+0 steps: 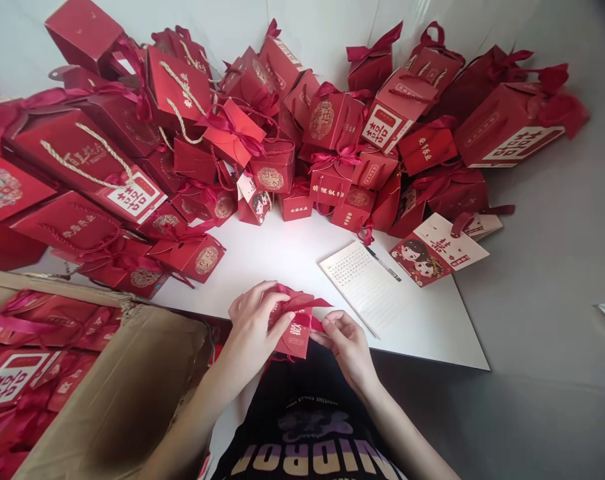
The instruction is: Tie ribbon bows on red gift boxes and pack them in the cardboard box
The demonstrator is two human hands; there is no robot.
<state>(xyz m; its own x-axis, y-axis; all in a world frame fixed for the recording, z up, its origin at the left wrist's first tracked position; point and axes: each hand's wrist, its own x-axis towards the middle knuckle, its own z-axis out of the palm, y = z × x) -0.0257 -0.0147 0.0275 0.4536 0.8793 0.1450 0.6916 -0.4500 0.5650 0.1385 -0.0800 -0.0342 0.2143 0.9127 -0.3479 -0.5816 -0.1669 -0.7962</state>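
Observation:
Close to my body, just off the table's front edge, is a small red gift box [293, 343] with gold print on its side. My left hand [255, 319] wraps over its left side and top, fingers closed on it. A red ribbon [320, 325] crosses the box and sticks out to the right. On that side my right hand [346, 339] pinches the ribbon's end between thumb and fingers. The box's underside and part of its left side are hidden by my left hand.
Many red gift boxes [270, 173] with ribbons and rope handles are heaped along the white table [262, 247]. A written notepad [357, 287] and a pen [382, 263] lie right of my hands. A cardboard carton [147, 353] holding more red boxes stands at left.

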